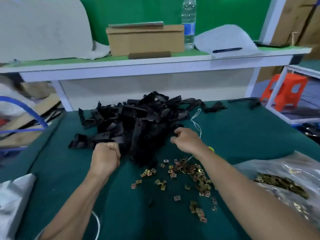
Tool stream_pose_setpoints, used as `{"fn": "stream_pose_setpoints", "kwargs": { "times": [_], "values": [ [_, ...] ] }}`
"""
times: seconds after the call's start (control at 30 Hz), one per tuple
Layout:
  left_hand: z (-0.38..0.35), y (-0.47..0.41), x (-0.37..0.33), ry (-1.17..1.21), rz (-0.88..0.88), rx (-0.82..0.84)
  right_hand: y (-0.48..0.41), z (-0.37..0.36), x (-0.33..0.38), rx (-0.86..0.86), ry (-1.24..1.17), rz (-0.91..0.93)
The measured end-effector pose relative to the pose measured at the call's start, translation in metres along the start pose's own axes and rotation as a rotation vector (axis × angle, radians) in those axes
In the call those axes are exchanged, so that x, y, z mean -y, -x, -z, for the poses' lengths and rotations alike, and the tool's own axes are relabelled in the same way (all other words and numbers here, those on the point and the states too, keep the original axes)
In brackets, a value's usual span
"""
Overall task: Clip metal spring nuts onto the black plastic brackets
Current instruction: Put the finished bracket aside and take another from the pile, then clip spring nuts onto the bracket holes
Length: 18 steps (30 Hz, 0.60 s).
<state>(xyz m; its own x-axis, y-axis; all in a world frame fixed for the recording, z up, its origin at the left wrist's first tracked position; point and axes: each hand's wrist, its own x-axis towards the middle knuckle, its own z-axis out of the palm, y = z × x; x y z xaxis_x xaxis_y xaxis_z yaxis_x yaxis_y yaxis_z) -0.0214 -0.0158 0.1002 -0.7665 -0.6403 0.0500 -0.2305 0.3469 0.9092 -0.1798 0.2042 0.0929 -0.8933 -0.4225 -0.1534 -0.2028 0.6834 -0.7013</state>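
A big heap of black plastic brackets (138, 125) lies in the middle of the green table mat (233, 129). Small brass-coloured metal spring nuts (188, 172) are scattered on the mat in front of it. My left hand (106, 155) is a tight fist against the heap's front left edge, and nothing shows inside it. My right hand (186, 139) is at the heap's front right edge, its fingers curled round the end of a black bracket (174, 131) there.
At the right edge lies a clear plastic bag (285, 184) holding more spring nuts. A white string (197, 122) trails by the heap. A raised shelf (147, 64) behind carries a cardboard box (145, 39), water bottle (188, 23) and pen (226, 49). A grey bag (13, 201) sits front left.
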Motion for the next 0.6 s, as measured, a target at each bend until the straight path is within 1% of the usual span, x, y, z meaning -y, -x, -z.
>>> {"fn": "stream_pose_setpoints", "kwargs": {
  "times": [0.1,0.2,0.27,0.3,0.4,0.47,0.6],
  "values": [
    [0.020,-0.004,0.030,-0.084,0.030,-0.031,-0.022,-0.028,0.022,-0.001,-0.035,-0.094],
    [0.019,0.001,0.052,-0.368,-0.028,-0.036,-0.037,-0.057,0.037,0.006,-0.088,-0.262],
    [0.006,0.009,0.057,-0.541,-0.074,-0.006,-0.046,-0.074,0.041,-0.030,-0.159,-0.311],
    [-0.003,0.013,0.058,-0.570,-0.094,0.014,-0.049,-0.080,0.041,-0.050,-0.211,-0.334],
    [-0.030,0.023,0.061,-0.508,-0.137,0.098,-0.059,-0.088,0.040,-0.047,-0.414,-0.407],
    [-0.044,0.027,0.066,-0.496,-0.205,0.157,-0.059,-0.085,0.042,-0.018,-0.534,-0.437],
    [-0.050,0.031,0.076,-0.456,-0.335,0.154,-0.050,-0.064,0.033,-0.073,-0.614,-0.422]
  ]
}}
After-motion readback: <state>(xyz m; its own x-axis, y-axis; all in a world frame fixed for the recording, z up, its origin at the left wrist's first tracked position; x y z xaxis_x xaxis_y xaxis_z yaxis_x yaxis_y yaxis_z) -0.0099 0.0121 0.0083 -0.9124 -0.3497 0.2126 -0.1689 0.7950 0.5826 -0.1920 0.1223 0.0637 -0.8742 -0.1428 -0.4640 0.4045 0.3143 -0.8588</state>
